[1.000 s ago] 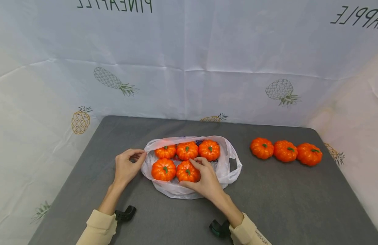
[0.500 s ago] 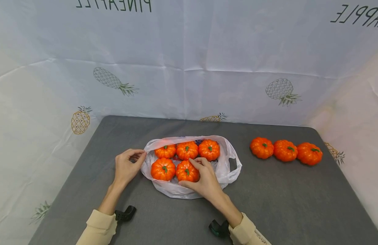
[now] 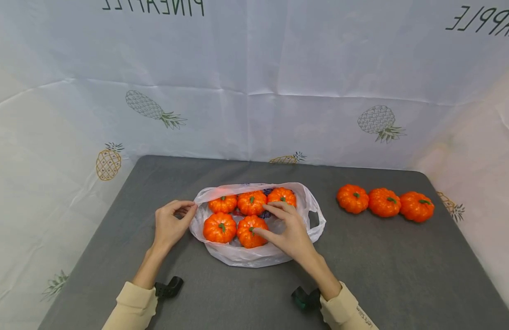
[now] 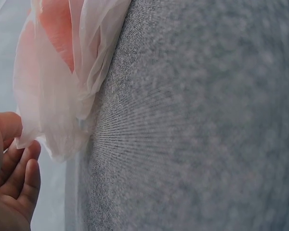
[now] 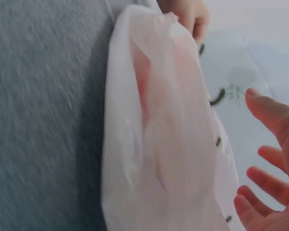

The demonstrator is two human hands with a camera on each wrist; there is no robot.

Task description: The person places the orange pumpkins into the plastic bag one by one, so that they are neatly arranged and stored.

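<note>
Nearest, two beige sleeves [image 3: 130, 308] reach in from the lower edge of the head view, lettering showing on the right one, and a black wrist device [image 3: 170, 288] sits at each cuff. Beyond them, the left hand [image 3: 172, 223] pinches the left end of a white plastic bag [image 3: 254, 261] by its rim; the left wrist view shows a corner of the thin film between thumb and fingers. The right hand [image 3: 289, 230] is released, thumb and fingers spread apart over the right part of the bag; in the right wrist view the fingertips stand clear of the green stems.

The bag rests on a dark grey desk [image 3: 382, 275], its mouth upward and a handle loop [image 3: 320, 229] spread at the right end. Inside, two orange pumpkins make the near row: a left one [image 3: 219, 228] and a right one [image 3: 246, 234], side by side. Behind them sit three more, a left [image 3: 222, 204], a middle [image 3: 252, 203] and a right one [image 3: 281, 196], the last partly covered by the right hand.

Well to the right of the bag, three further pumpkins [image 3: 384, 203] lie on the desk in a row. Past the far edge hangs a pale cloth [image 3: 279, 59] with printed pineapples [image 3: 144, 104] and mirrored lettering [image 3: 155, 6].
</note>
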